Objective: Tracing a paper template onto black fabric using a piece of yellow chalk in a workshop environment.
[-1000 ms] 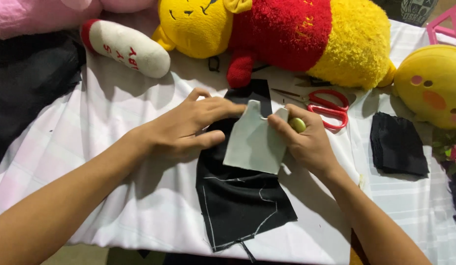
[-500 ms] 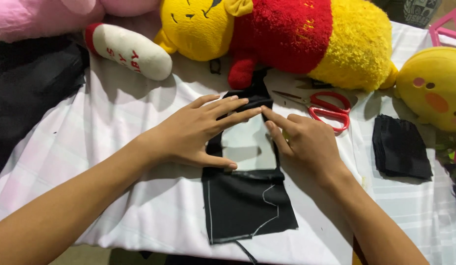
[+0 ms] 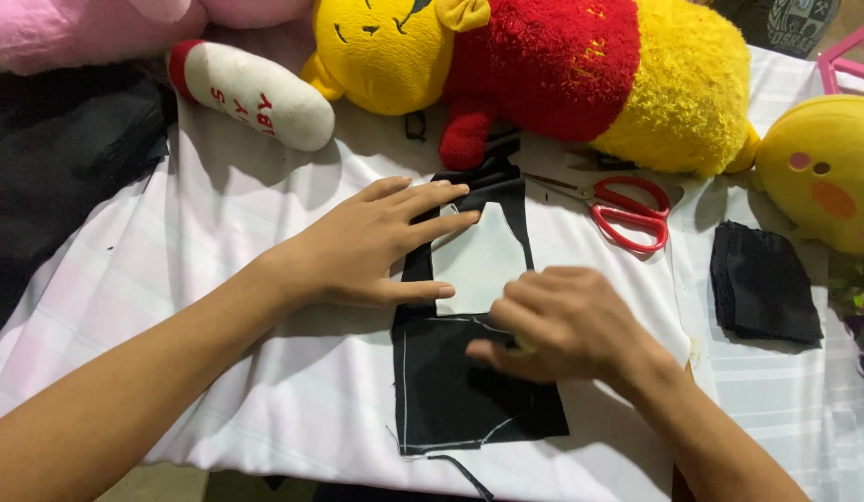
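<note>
Bright light from above/behind me; my left hand [image 3: 376,244] throws a soft shadow on the white cloth [image 3: 218,279]. My right hand [image 3: 562,325] is motion-blurred, rest is sharp.

A table covered by a white, faintly checked cloth [image 3: 218,279] carries a flat black fabric piece with chalk lines [image 3: 469,390] near its front edge, red-handled scissors [image 3: 632,212] and a folded black cloth stack [image 3: 762,284] toward the right edge, and a large yellow-and-red plush bear [image 3: 553,74] along the far edge.

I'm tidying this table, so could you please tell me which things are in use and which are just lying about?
In use:
- left hand
- right hand
- pale paper pattern
- black cloth

Lying about:
- red scissors
- folded black fabric
- yellow-and-red plush bear
- yellow round plush
</note>
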